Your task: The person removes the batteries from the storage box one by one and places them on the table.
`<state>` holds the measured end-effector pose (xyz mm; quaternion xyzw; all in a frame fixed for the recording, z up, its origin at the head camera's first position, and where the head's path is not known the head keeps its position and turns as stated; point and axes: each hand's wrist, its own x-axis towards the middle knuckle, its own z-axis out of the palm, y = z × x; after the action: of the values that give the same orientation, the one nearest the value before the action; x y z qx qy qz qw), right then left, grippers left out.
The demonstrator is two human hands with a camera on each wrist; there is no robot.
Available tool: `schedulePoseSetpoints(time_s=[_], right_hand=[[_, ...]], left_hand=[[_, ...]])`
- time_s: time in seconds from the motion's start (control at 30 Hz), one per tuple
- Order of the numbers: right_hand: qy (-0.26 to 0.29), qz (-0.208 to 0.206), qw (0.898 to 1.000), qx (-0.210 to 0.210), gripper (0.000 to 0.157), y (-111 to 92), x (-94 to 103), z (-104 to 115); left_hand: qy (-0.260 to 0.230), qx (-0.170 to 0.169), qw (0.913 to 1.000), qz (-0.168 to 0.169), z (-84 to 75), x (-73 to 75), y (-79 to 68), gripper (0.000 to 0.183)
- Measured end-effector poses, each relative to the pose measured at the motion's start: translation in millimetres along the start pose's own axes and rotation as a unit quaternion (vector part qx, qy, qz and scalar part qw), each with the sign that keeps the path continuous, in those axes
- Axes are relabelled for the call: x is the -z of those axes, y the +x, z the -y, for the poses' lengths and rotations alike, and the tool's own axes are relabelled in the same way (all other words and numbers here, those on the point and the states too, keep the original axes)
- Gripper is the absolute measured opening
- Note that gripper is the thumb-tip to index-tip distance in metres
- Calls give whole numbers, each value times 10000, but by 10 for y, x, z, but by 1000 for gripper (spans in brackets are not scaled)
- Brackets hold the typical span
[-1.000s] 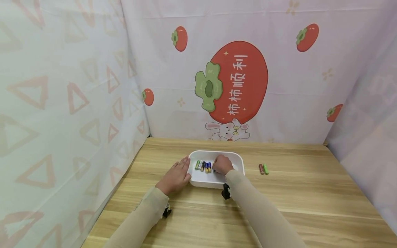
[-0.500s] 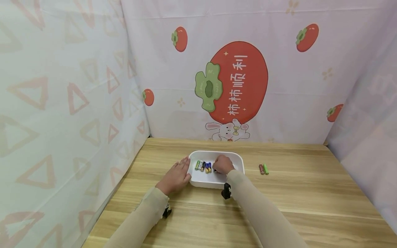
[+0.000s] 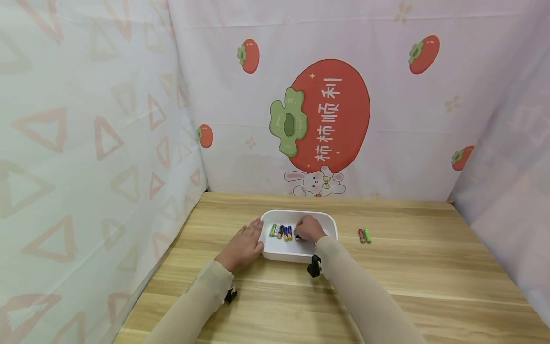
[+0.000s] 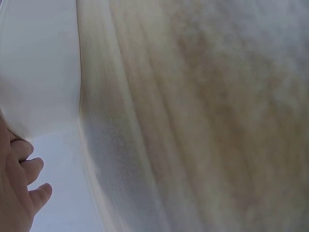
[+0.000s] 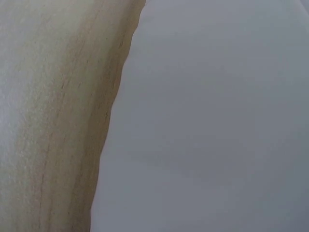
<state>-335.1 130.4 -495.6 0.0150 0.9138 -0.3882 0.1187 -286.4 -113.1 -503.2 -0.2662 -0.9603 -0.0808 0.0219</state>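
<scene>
A white tray (image 3: 279, 248) stands on the wooden table, with my left hand (image 3: 242, 245) resting straight-fingered against its left side. Inside, a row of batteries lies side by side: a green one (image 3: 273, 230), a pale one, a black one (image 3: 281, 232) and two blue-and-gold ones (image 3: 290, 233). Just right of that row, my right hand (image 3: 310, 229) reaches into the tray and pinches a dark battery (image 3: 297, 237), mostly hidden by the fingers. The left wrist view has the left fingers (image 4: 33, 169) at the tray wall; the right wrist view holds only tray wall (image 5: 203, 121) and table.
On the table right of the tray lie a red-brown battery (image 3: 362, 236) and a bright green battery (image 3: 367, 236), side by side. Printed fabric walls (image 3: 386, 177) enclose the table (image 3: 429, 267) at the back, left and right.
The right hand stays over the same spot in the tray, and a bit more of the dark battery shows under its fingers. The left hand has not moved.
</scene>
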Motion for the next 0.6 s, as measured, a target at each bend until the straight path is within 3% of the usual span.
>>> schedulePoseSetpoints(time_s=[0.37,0.6], right_hand=[[147,-23,9999,81,21,41,0,-53],[423,0,9991,53,17,5,27,-12]], left_hand=[[23,13,10000,-15,-2,-7,-4,63],[-28,-56,9999,-100,-2,-12,-4,62]])
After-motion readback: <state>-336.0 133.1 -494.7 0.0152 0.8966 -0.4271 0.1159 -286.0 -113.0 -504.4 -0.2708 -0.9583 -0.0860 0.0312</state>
